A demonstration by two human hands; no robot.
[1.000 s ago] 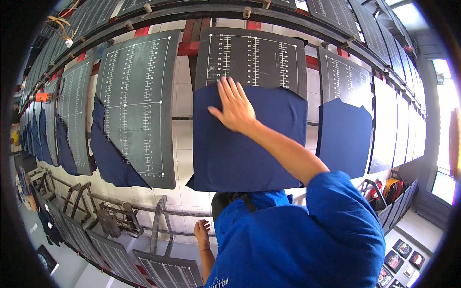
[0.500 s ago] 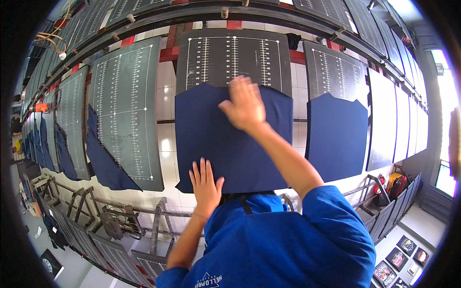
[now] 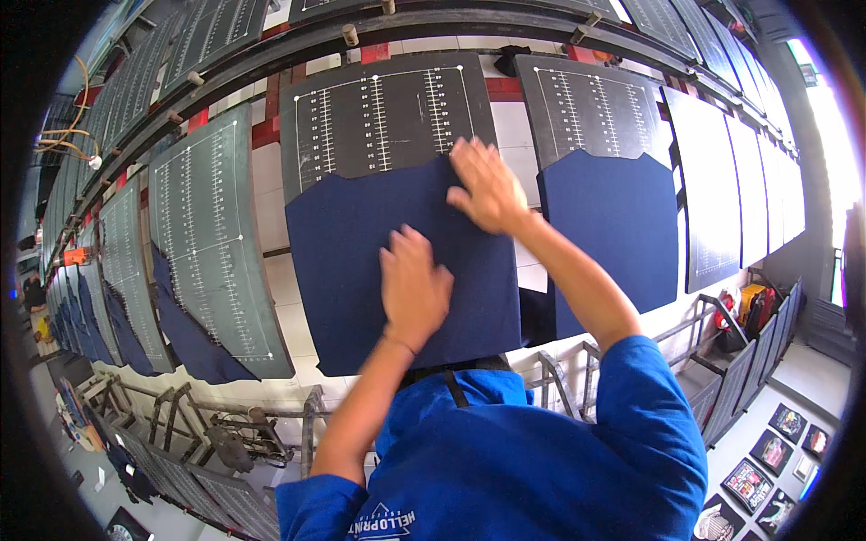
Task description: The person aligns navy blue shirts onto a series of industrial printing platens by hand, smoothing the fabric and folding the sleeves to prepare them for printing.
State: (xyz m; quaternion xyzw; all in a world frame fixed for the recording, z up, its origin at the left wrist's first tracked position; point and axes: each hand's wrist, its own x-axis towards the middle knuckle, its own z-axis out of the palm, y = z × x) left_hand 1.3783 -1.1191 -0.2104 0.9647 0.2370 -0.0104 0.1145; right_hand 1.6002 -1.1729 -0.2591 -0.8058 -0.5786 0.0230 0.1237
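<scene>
Both palms lie flat and open on the navy fabric panel (image 3: 361, 270): left hand (image 3: 412, 290) mid-panel, right hand (image 3: 487, 187) at its top edge on the ruled platen (image 3: 379, 113). Smoothing outward from the centre should avoid creases.

Matt navy cloth panel (image 3: 361, 270), smooth dark board (image 3: 383, 117)

Cloth (image 3: 361, 270) on board (image 3: 379, 108); 2 hands atop

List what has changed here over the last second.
The left hand came up from below and now lies flat on the navy cloth, below the right hand. The right hand stayed pressed near the cloth's top edge. The cloth remains on the dark board.
</scene>
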